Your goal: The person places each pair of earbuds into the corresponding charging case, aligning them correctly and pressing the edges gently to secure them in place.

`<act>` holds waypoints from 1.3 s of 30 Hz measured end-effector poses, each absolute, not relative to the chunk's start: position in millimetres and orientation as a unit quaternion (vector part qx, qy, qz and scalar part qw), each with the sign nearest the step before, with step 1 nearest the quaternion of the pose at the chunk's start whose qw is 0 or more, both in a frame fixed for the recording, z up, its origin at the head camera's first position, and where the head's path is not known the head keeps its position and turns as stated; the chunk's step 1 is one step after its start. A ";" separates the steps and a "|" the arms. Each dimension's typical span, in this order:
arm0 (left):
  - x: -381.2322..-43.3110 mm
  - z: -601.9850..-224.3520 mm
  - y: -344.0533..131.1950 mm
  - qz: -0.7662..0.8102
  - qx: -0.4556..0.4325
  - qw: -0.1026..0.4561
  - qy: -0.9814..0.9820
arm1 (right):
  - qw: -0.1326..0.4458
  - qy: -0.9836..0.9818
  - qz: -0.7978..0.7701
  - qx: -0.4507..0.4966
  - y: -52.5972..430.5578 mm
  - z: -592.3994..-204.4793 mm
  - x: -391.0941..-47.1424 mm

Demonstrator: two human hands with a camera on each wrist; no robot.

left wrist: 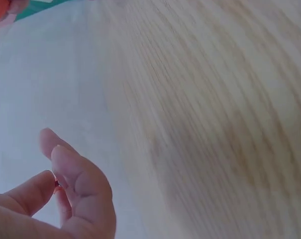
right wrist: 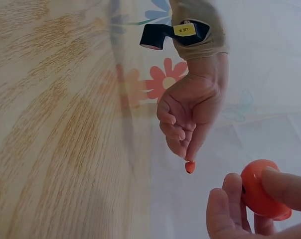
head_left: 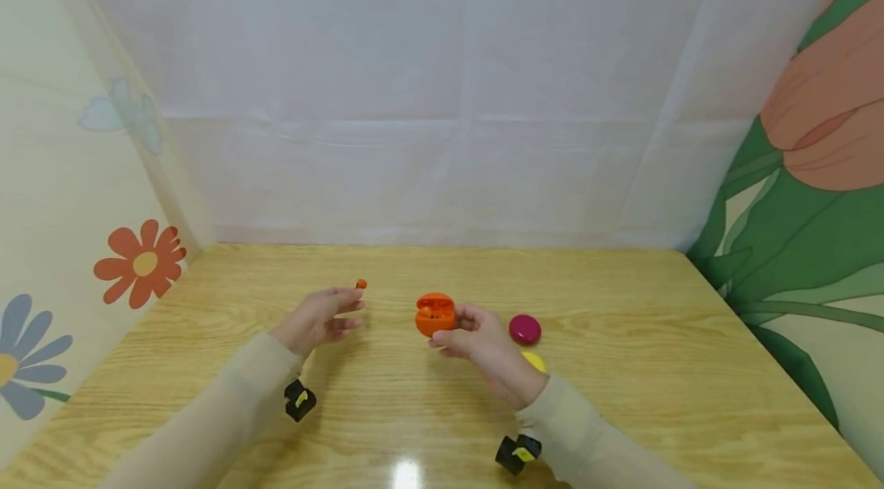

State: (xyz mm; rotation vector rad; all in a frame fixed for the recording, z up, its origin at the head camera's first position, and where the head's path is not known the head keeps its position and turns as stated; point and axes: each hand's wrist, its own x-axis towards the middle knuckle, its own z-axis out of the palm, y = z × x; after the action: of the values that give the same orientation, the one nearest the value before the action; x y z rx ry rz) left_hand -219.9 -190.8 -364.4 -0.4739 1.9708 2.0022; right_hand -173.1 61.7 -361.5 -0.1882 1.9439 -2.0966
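Note:
An orange earbud [head_left: 361,284] is pinched between the thumb and a fingertip of my left hand [head_left: 321,318]; the right wrist view shows the earbud [right wrist: 190,167] poking out past those fingertips. In the left wrist view, the fingers of the left hand [left wrist: 85,199] hide most of it. My right hand [head_left: 486,351] holds a rounded orange earbud case [head_left: 435,325] with its lid raised, above the table. Thumb and fingers grip the case [right wrist: 262,191] from its right side. The two hands are apart, with the earbud left of the case. What sits inside the case is too small to tell.
A magenta round case [head_left: 525,329] lies on the wooden table [head_left: 387,412] to the right of my right hand. Nearer me, a yellow round object [head_left: 534,360] is partly hidden by that hand. A white sheet [head_left: 442,105] hangs behind the table, with flowered panels at both sides.

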 end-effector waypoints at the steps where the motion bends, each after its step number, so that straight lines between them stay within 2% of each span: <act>1: -218.0 -364.3 -190.6 0.697 -0.159 0.147 0.684 | 0.137 0.672 -0.725 -0.065 61.8 -361.7 -173.1; 8: -204.5 -362.4 -188.3 0.708 -0.131 0.149 0.678 | 0.134 0.672 -0.725 -0.062 62.7 -361.1 -171.6; 19: -187.3 -366.1 -180.8 0.723 -0.132 0.141 0.663 | 0.136 0.673 -0.724 -0.067 63.5 -362.0 -171.9; 39: -175.9 -366.7 -173.0 0.732 -0.139 0.127 0.655 | 0.135 0.666 -0.730 -0.070 62.1 -361.7 -171.9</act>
State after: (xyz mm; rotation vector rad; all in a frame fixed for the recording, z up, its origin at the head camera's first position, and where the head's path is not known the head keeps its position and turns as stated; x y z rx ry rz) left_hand -175.9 -173.0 -366.7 -0.4046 1.9059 2.1313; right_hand -171.9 62.1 -361.7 -0.2029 1.9296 -2.1157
